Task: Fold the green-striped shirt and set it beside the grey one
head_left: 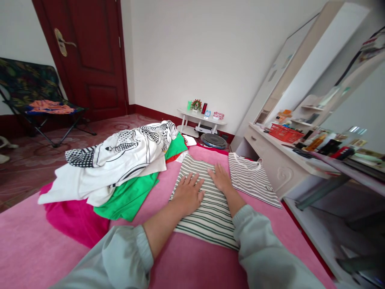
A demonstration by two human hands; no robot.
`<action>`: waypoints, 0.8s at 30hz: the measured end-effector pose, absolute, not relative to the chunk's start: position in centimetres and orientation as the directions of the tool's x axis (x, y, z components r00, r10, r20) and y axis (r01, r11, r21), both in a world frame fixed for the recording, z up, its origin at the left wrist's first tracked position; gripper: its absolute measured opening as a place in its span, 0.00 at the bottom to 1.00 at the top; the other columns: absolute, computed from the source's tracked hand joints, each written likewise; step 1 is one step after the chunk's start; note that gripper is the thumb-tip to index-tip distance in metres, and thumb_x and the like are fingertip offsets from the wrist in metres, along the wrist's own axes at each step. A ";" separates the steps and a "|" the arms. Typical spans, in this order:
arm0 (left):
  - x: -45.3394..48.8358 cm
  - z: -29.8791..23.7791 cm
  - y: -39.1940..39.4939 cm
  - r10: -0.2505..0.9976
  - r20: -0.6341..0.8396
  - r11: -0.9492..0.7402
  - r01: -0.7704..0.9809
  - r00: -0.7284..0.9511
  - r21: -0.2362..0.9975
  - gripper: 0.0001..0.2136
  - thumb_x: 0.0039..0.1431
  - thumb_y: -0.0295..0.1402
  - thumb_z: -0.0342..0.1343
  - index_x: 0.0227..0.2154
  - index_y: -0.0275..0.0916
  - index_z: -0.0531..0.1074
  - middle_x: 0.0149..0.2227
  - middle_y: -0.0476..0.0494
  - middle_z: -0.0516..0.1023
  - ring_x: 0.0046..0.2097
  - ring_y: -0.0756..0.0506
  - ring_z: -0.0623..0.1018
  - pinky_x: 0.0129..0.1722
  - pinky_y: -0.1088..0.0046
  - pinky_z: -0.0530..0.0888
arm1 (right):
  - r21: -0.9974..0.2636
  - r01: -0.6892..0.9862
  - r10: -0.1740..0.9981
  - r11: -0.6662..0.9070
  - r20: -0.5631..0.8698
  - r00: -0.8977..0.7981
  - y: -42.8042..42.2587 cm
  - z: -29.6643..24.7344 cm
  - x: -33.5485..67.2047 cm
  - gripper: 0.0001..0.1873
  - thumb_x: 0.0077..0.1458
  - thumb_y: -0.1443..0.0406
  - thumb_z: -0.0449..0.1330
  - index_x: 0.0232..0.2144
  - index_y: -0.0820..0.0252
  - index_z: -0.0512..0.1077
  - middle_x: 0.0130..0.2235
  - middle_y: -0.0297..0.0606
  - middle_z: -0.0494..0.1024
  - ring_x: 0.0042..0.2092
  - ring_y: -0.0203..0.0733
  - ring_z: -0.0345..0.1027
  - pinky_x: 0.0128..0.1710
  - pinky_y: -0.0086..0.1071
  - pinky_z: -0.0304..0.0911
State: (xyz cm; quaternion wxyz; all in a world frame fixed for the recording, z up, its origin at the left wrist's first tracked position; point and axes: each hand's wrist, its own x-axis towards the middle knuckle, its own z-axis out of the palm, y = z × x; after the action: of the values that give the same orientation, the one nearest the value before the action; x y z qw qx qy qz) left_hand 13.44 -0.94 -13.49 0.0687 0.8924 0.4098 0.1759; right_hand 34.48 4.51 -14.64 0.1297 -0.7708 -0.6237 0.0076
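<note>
A cream garment with dark green stripes (207, 214), folded into a rough rectangle, lies on the pink bedspread (132, 249) in front of me. My left hand (189, 194) rests on its left half, palm down with the fingers spread. Farther up on its right side, my right hand (221, 177) also lies flat, fingers apart. Neither hand grips anything. Just right of it sits a folded striped T-shirt (251, 178), its neckline toward the far end.
To the left is a heap of clothes: a white black-patterned garment (129, 146), a green one (129, 196) and a magenta cloth (76, 218). A dresser (270, 154) with a red basket (284, 133) and bottles borders the bed's right. A folding chair (33, 88) stands by the door (87, 52).
</note>
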 end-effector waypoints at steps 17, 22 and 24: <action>13.5 -13.3 -1.0 0.770 0.246 -0.637 0.710 0.588 0.298 0.24 0.66 0.44 0.37 0.62 0.43 0.56 0.65 0.45 0.51 0.66 0.38 0.48 0.63 0.53 0.48 | -0.130 0.940 0.928 -0.314 0.165 0.333 3.5 -10.7 41.3 0.11 0.50 0.61 0.60 0.38 0.50 0.77 0.34 0.31 0.78 0.36 0.38 0.70 0.30 0.26 0.55; 13.6 -13.2 -1.0 0.777 0.248 -0.630 0.716 0.579 0.301 0.24 0.66 0.44 0.37 0.62 0.43 0.56 0.66 0.45 0.50 0.66 0.38 0.47 0.63 0.53 0.47 | -0.059 0.938 0.917 -0.342 0.195 0.347 4.9 -11.4 40.1 0.11 0.52 0.68 0.54 0.33 0.57 0.78 0.36 0.41 0.78 0.41 0.45 0.71 0.37 0.30 0.58; 13.5 -13.1 -1.1 0.780 0.236 -0.626 0.717 0.580 0.307 0.24 0.66 0.44 0.37 0.62 0.43 0.56 0.66 0.45 0.49 0.66 0.37 0.47 0.63 0.52 0.47 | -0.051 0.923 0.897 -0.381 0.222 0.382 5.1 -11.9 39.7 0.14 0.54 0.68 0.52 0.36 0.59 0.77 0.38 0.46 0.77 0.43 0.47 0.70 0.40 0.33 0.59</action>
State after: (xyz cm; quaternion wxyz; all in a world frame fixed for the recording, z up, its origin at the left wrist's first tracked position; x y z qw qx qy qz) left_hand 13.54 -1.06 -13.10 0.0890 0.8843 0.4231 0.1762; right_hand 39.70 5.13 -11.88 0.0834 -0.8272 -0.5500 -0.0790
